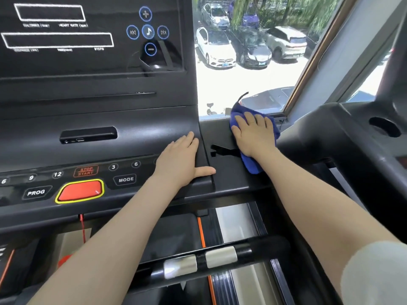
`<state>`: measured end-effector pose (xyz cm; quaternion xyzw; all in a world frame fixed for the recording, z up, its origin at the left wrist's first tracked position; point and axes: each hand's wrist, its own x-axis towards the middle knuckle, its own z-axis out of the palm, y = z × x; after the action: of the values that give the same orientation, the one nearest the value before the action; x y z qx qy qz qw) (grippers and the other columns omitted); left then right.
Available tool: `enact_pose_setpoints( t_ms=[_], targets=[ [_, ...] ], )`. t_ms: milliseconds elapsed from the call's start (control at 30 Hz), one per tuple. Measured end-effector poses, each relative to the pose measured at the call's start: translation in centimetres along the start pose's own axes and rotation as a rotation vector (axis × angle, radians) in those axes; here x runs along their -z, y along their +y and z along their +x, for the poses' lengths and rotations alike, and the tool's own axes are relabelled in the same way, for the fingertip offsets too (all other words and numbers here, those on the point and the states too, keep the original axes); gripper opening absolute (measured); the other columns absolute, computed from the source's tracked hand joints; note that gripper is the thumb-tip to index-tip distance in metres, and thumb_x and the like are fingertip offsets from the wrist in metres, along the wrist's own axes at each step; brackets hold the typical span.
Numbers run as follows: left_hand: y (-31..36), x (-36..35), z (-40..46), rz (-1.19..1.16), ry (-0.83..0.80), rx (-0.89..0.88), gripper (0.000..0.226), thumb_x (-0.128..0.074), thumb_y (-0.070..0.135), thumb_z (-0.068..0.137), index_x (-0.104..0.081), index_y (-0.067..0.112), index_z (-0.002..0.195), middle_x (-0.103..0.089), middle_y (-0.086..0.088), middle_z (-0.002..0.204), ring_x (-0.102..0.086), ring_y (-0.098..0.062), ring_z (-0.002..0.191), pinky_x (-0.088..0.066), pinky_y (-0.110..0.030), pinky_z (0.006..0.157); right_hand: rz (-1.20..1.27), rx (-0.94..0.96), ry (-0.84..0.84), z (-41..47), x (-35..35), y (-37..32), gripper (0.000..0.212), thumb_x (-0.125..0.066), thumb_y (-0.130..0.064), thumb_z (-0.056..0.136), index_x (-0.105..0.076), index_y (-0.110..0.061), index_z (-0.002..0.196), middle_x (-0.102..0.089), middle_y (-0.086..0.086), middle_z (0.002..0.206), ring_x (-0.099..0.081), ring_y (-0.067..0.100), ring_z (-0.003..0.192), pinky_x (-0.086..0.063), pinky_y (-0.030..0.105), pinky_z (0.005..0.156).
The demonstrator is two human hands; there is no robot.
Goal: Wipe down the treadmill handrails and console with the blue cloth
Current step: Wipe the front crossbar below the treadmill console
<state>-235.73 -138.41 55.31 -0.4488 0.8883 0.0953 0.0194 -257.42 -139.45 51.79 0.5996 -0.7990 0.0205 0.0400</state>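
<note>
Far left, the dark console (92, 102) fills the view, its display boxes blank. Below them runs a row of number buttons, with a PROG button (36, 192) low on the panel. Next along, the big red button (80, 190) with its yellow rim sits under the STOP/START label, and the MODE button (126, 179) is just to its right. A red cord (83, 227) hangs down beneath the red button.

Now the left hand (179, 164): flat, palm down on the console's right edge, fingers straight and close together, thumb stuck out to the side. It grips nothing, it just rests there.

Moving right, the right hand (253, 134) presses flat on the blue cloth (251, 162), fingers slightly spread over it, not curled around it. The cloth lies on the black side tray beside the console, bunched out past the fingertips and trailing below the wrist.

Further right, the thick black handrail (319, 128) curves away, a cup hole (384, 126) in it. Low in the middle, a bar with two silver grip plates (200, 261) crosses the view. Beyond the window (253, 62), parked cars in bright sun.
</note>
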Motion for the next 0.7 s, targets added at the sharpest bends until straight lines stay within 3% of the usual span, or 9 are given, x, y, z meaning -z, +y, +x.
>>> enact_pose_setpoints(
  t_ms=[100,200,300,467,600,700],
  targets=[
    [0.4,-0.1,-0.4,-0.013,-0.009,0.014,0.092,-0.043,0.064,0.083,-0.011,0.009,0.148,-0.001,-0.007,0.158,-0.006,-0.021,0.146,-0.009,-0.035,0.117,-0.016,-0.034,-0.081,-3.5,0.8,1.2,0.063,-0.005,-0.050,0.093,-0.024,-0.022,0.146,-0.014,0.008,0.157,-0.022,0.036,0.136,-0.019,0.045,0.109],
    [0.7,0.0,-0.5,-0.042,-0.022,0.032,0.088,-0.043,0.061,0.085,-0.009,0.010,0.149,0.001,-0.007,0.158,-0.003,-0.022,0.146,-0.009,-0.034,0.117,-0.057,0.031,-0.084,-7.7,1.4,0.7,0.085,0.014,-0.056,0.077,-0.019,-0.024,0.148,-0.015,0.007,0.157,-0.023,0.037,0.136,-0.021,0.045,0.107],
    [1.2,-0.3,-0.6,-0.012,-0.015,0.059,0.082,-0.041,0.057,0.090,-0.009,0.011,0.149,0.001,-0.009,0.158,-0.004,-0.023,0.146,-0.009,-0.034,0.117,-0.070,0.088,-0.110,-9.5,1.0,0.2,0.066,0.001,-0.055,0.092,-0.012,-0.026,0.150,-0.012,0.002,0.158,-0.014,0.033,0.142,-0.013,0.045,0.113],
    [3.2,-1.8,-0.8,0.001,0.110,0.149,0.071,-0.037,0.040,0.092,-0.011,0.005,0.148,-0.004,-0.013,0.157,-0.008,-0.026,0.144,-0.012,-0.035,0.117,0.021,0.134,-0.099,-6.7,0.6,1.0,0.049,-0.013,-0.044,0.100,-0.018,-0.035,0.148,-0.012,-0.006,0.158,-0.010,0.024,0.145,-0.007,0.045,0.115],
    [3.4,-2.0,-0.6,0.010,0.121,0.161,0.071,-0.036,0.038,0.092,-0.009,0.005,0.148,-0.002,-0.013,0.157,-0.006,-0.025,0.145,-0.011,-0.033,0.116,0.005,0.210,-0.090,-2.8,0.4,2.2,0.045,-0.017,-0.040,0.102,-0.020,-0.038,0.147,-0.014,-0.007,0.158,-0.011,0.022,0.144,-0.009,0.043,0.114],
    [3.4,-2.5,-0.7,0.016,0.136,0.162,0.070,-0.034,0.038,0.093,-0.006,0.006,0.148,0.001,-0.012,0.158,-0.002,-0.023,0.145,-0.008,-0.032,0.117,0.163,0.193,-0.078,0.5,-0.2,3.8,0.043,-0.028,-0.034,0.101,-0.032,-0.032,0.144,-0.020,-0.003,0.156,-0.018,0.021,0.143,-0.017,0.040,0.114]
  ],
)
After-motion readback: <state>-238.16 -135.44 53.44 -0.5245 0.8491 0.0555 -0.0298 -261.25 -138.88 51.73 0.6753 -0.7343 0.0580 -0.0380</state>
